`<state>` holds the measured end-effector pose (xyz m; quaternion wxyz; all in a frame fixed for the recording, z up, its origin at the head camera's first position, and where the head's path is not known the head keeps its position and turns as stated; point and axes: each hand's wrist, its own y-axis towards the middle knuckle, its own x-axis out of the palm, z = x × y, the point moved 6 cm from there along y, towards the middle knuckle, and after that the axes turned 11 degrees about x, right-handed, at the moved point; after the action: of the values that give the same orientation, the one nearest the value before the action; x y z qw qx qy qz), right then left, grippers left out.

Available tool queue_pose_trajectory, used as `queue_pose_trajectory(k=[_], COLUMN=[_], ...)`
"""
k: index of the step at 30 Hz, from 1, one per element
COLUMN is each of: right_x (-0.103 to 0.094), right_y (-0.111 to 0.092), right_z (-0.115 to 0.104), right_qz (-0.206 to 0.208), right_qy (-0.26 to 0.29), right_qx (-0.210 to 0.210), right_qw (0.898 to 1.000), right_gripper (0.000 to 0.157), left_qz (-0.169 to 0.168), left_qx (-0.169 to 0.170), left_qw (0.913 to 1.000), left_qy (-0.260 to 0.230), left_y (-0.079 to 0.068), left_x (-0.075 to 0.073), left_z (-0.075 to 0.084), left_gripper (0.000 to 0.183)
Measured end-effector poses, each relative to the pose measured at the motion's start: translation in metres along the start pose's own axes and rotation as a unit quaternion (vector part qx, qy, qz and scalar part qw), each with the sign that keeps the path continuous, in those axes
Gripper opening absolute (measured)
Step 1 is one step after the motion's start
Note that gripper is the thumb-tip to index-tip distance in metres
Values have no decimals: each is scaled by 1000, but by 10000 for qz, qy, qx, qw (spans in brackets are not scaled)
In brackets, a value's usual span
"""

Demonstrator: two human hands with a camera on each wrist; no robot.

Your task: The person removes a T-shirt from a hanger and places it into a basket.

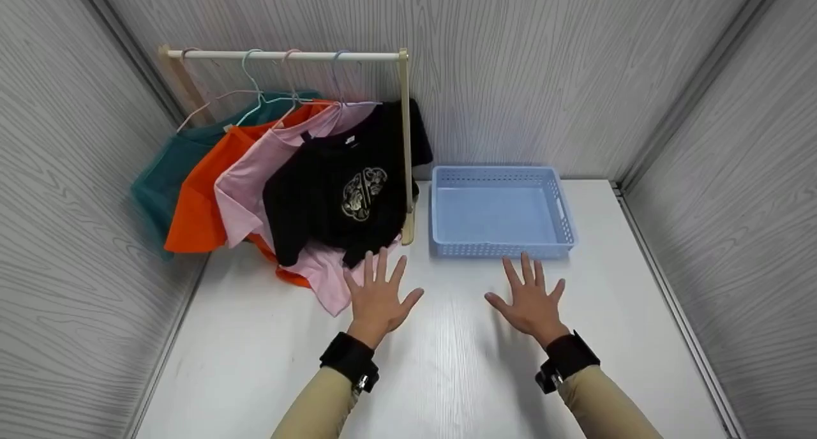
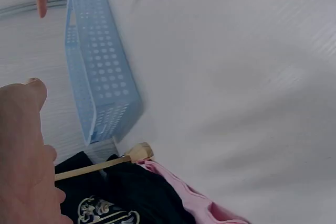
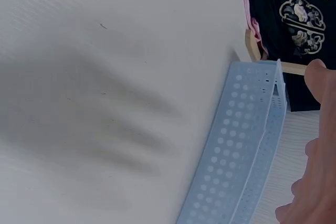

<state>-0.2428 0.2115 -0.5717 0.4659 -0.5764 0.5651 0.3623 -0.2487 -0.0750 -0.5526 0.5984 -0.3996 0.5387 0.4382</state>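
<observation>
My left hand (image 1: 376, 302) is held over the table with fingers spread, holding nothing, its fingertips close to the hem of the black T-shirt (image 1: 313, 196). That shirt carries a gold-outlined emblem and hangs in front on the rack. Behind it hang a pink shirt (image 1: 239, 200), an orange shirt (image 1: 198, 209) and a teal shirt (image 1: 159, 177). My right hand (image 1: 531, 305), fingers also spread and holding nothing, is in front of the blue plastic basket (image 1: 504, 251). In the left wrist view the basket's perforated wall (image 2: 105, 56) shows beyond the thumb.
The clothes rack (image 1: 407, 145) has a white rail (image 1: 223, 55) with several pastel hangers and wooden posts. Pink and orange cloth trails onto the white table (image 1: 440, 375). Grey wood-grain panels (image 1: 510, 75) enclose the table at the back and both sides.
</observation>
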Motion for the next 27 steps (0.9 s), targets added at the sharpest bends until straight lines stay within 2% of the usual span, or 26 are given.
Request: queue_pose_trajectory(k=[3,6,12,16,18,20,23,25,27], right_x=[-12,-27,-55,-65,-66,-65,-61,-58,-54], right_y=[3,8,16,19,20,21,22,22,22], right_z=[-3,-9,-20,-29,-33,-36,-39,-40,-40], right_qz=[-40,-11,179,193,164,115,97,64,-3], right_qy=[-51,-210,-577,-578,-585,-587,-625,-593,-564], right_qx=[-110,-268,-504,-634,-715,-771,-852,-831,-787], right_qw=[9999,9994,9969,9961,9956,9952,9944,9948,9953], right_gripper=[83,75,59,52,50,49,48,47,47], left_qz=[394,704,802,1192,1361,1374,1128,950,909], left_qx=[85,77,-198,-496,-648,-798,-970,-1022,-1032], left_qw=[9991,9971,9948,9889,9850,9824,9805,9800,9791], left_qy=[-102,-285,-596,-733,-837,-986,-1283,-1418,-1499], left_y=[10,22,46,56,60,64,70,73,76], left_x=[-27,-60,-128,-166,-177,-182,-180,-176,-175], left_z=[-7,-23,-74,-110,-127,-141,-157,-163,-166], left_gripper=[63,49,45,46,48,53,60,61,58])
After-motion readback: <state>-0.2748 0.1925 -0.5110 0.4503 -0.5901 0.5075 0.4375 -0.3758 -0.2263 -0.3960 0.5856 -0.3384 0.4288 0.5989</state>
